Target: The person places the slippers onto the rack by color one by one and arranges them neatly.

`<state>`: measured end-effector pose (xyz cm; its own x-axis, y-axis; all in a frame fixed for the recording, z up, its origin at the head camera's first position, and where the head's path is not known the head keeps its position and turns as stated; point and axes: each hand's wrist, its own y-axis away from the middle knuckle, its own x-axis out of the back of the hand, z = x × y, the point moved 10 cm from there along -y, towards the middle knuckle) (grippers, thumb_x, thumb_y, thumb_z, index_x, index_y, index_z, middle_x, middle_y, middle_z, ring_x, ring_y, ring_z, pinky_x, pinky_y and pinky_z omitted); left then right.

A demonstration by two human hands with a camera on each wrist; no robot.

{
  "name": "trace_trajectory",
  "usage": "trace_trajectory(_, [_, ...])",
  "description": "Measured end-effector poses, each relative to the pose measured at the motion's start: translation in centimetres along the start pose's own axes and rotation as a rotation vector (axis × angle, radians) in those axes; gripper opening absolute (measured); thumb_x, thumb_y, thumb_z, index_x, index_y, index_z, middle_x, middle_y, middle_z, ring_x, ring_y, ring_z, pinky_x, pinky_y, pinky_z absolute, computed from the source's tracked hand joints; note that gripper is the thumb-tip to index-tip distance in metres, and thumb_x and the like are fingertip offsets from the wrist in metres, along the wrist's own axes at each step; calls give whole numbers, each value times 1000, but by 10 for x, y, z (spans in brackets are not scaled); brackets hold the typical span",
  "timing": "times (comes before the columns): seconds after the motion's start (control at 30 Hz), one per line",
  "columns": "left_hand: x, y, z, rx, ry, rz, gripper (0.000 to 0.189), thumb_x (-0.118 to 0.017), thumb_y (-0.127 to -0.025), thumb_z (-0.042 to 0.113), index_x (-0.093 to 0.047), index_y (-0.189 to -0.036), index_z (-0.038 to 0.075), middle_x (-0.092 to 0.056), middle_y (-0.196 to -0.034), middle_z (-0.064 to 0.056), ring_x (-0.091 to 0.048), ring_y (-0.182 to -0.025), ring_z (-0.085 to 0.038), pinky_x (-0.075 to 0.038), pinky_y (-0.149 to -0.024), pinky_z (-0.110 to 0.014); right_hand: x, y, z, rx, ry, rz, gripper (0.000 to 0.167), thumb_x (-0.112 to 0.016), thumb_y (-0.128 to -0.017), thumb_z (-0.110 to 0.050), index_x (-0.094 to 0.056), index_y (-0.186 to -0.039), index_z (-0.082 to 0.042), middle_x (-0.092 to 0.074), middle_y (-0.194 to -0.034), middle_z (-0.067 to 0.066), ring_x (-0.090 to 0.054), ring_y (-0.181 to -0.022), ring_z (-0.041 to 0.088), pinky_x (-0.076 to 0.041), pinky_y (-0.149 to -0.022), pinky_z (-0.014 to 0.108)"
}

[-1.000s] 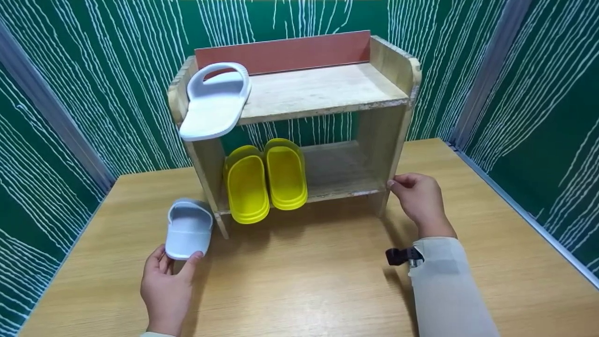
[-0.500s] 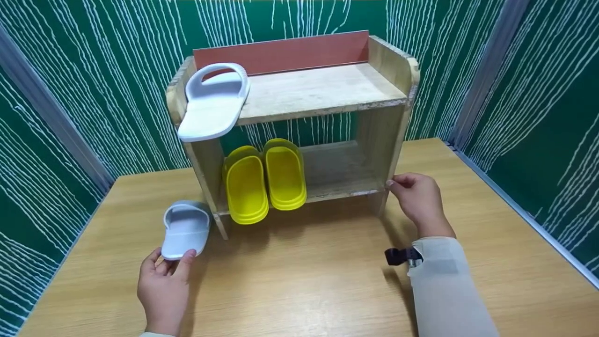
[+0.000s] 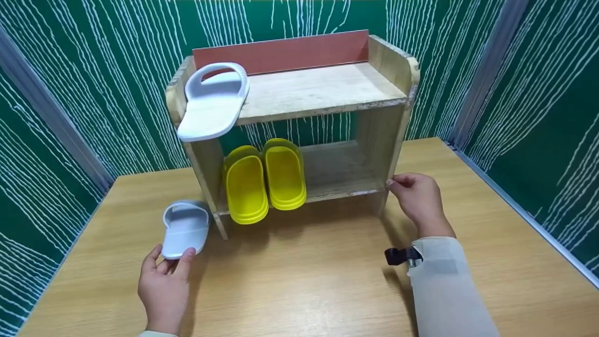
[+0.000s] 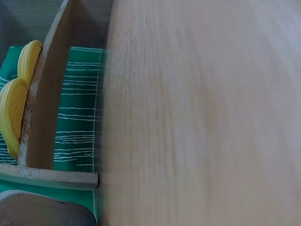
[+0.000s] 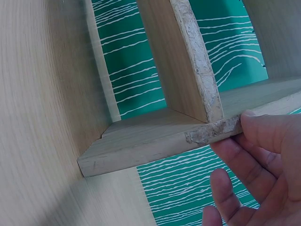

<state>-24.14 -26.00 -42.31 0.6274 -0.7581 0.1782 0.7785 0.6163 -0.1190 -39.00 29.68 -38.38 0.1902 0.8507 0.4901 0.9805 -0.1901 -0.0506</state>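
My left hand (image 3: 164, 290) grips the heel end of a white slide sandal (image 3: 183, 238), its thumb at one edge and fingers at the other. The sandal is beside the rack's left leg, strap end pointing away. Its ridged underside (image 4: 44, 212) shows at the bottom left of the left wrist view. With thumb and fingers, my right hand (image 3: 418, 201) pinches the front edge of the right side panel (image 5: 155, 150) of a small wooden shoe rack (image 3: 323, 98), near its lower shelf. The matching white slide sandal (image 3: 210, 110) lies on the top shelf at the left, heel overhanging the front.
Two yellow clogs (image 3: 247, 189) stand side by side at the left of the lower shelf, heels jutting past its front edge. The rack stands on a wooden table (image 3: 299, 276). Green walls (image 3: 543, 93) with white streaks enclose the table at the back and sides.
The sandal in my left hand has shifted slightly left and tipped flatter, the hand moving with it, mostly in the first half second. My right hand keeps its hold on the rack.
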Motion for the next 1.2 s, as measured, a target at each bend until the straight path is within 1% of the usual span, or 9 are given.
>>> trace_trajectory(0.1, [1, 0, -1, 14, 4, 4, 79, -84, -92, 20, -41, -152, -7, -65, -133, -34, -72, -104, -11, -50, -76, -4, 1, 0, -2, 18, 6, 17, 38, -62, -107, -26, -69, -134, 0, -67, -136, 24, -62, -128, 40, -49, -111, 55])
trace_trajectory(0.2, [2, -1, -2, 26, 23, 10, 78, -85, -91, 20, -42, -150, -7, -64, -133, -34, -64, -88, 11, -51, -76, -4, 1, 1, -1, 8, 3, 14, 38, -62, -108, -26, -68, -135, 0, -66, -137, 23, -62, -129, 40, -48, -112, 55])
trace_trajectory(0.3, [4, -1, 0, 29, 35, 25, 77, -86, -90, 19, -43, -149, -7, -64, -133, -34, -60, -84, 16, -50, -76, -4, 1, 1, 0, -8, 0, 5, 38, -62, -108, -26, -68, -135, -1, -66, -138, 23, -60, -131, 40, -47, -113, 56])
trace_trajectory(0.43, [8, -1, 4, 28, 41, 50, 75, -86, -90, 17, -44, -148, -6, -64, -133, -34, -62, -85, 13, -50, -75, -4, 0, 1, 0, -18, -2, -3, 39, -61, -108, -27, -67, -136, -1, -66, -139, 22, -60, -132, 40, -46, -114, 56])
trace_trajectory(0.53, [12, -1, 8, 23, 54, 64, 74, -85, -90, 14, -44, -148, -7, -63, -135, -35, -73, -103, -11, -50, -75, -4, 0, 1, 1, -26, -4, -7, 39, -61, -108, -28, -67, -137, -2, -65, -140, 22, -60, -132, 40, -46, -114, 56])
trace_trajectory(0.67, [19, -2, 13, 28, 62, 84, 75, -84, -91, 14, -42, -151, -5, -60, -140, -34, -62, -129, -40, -49, -76, -4, -1, 0, 2, -35, -8, -9, 39, -61, -108, -29, -67, -137, -3, -65, -140, 21, -60, -132, 39, -46, -114, 56])
trace_trajectory(0.9, [35, -4, 29, 42, 83, 134, 76, -84, -92, 20, -43, -153, 1, -60, -145, -27, -61, -133, -36, -51, -83, -9, -1, 1, 2, -50, -14, -23, 39, -61, -108, -29, -67, -138, -4, -64, -141, 20, -58, -134, 39, -45, -115, 57])
trace_trajectory(1.1, [53, -6, 56, -24, 138, 188, 71, -89, -87, 17, -51, -145, 0, -66, -136, -26, -72, -110, -8, -53, -85, -10, 0, 1, 0, -4, -4, -5, 36, -62, -108, -25, -70, -133, -1, -67, -137, 22, -61, -131, 40, -47, -113, 57])
trace_trajectory(1.2, [62, -7, 74, -40, 154, 211, 69, -89, -87, 19, -54, -144, 4, -65, -139, -24, -71, -118, -12, -53, -85, -10, 0, 0, 0, -8, -12, -10, 35, -62, -108, -26, -70, -132, -2, -67, -137, 22, -60, -131, 40, -47, -113, 57])
